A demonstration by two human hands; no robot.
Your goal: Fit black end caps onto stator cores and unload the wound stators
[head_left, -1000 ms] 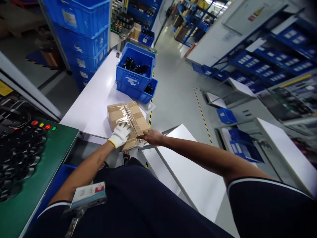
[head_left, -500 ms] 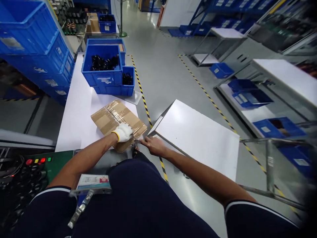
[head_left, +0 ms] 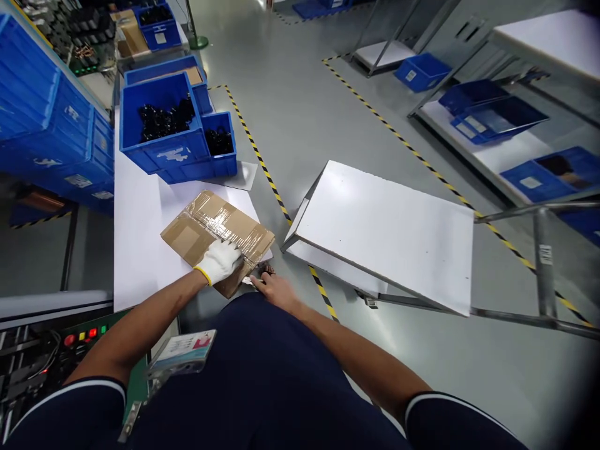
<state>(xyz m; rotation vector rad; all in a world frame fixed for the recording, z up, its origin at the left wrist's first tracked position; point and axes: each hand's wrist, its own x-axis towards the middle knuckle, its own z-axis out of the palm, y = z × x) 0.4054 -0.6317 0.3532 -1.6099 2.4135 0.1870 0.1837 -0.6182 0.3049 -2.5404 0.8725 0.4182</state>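
A flat cardboard box [head_left: 187, 231], sealed with shiny clear tape, lies on the white tabletop and reaches over its near right corner. My left hand [head_left: 220, 261], in a white knitted glove with a yellow cuff, rests on top of the box with its fingers stretched out flat. My bare right hand [head_left: 276, 291] is closed just off the near right edge of the box, the index finger pointing along a small silvery knife [head_left: 247, 280]. Most of the knife is hidden by my fingers, and I cannot tell whether its blade touches the cardboard.
Blue bins [head_left: 162, 153] with black parts stand beyond the box. Stacked blue crates [head_left: 70, 125] rise at the left. To my right is a white-topped stand [head_left: 384, 231] with a metal frame [head_left: 546, 262]. Control buttons [head_left: 92, 332] sit low at the left.
My right hand has drawn closer to my body with the knife. My left hand stays on the box, shifted slightly nearer me. The head view has also turned and tilted down.
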